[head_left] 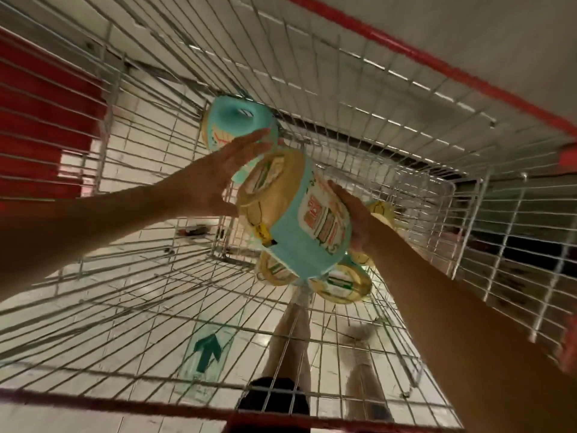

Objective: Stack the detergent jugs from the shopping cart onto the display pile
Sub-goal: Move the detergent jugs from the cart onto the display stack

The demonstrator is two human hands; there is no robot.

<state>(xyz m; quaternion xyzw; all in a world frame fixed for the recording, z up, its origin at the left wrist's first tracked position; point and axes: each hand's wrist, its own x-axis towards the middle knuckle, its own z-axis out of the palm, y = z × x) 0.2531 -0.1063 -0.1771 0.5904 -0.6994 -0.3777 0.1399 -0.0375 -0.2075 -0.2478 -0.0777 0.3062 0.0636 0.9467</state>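
Note:
A turquoise detergent jug [293,214] with a tan and white label sits tilted between my two hands, raised above the shopping cart [406,98] floor. My left hand [215,179] presses its left side with straight, spread fingers. My right hand [356,214] cups its right side, fingers along the label. Behind it, at the cart's far end, lies a second turquoise jug [237,123] with its handle hole showing. Under the held jug more jugs [340,284] lie on the cart floor, partly hidden.
The cart's wire walls rise on all sides, with red trim on the right rim [437,64] and near edge. Red shelving [46,120] stands at left. Through the wire I see pale floor tiles, a green arrow sticker [207,351] and my legs.

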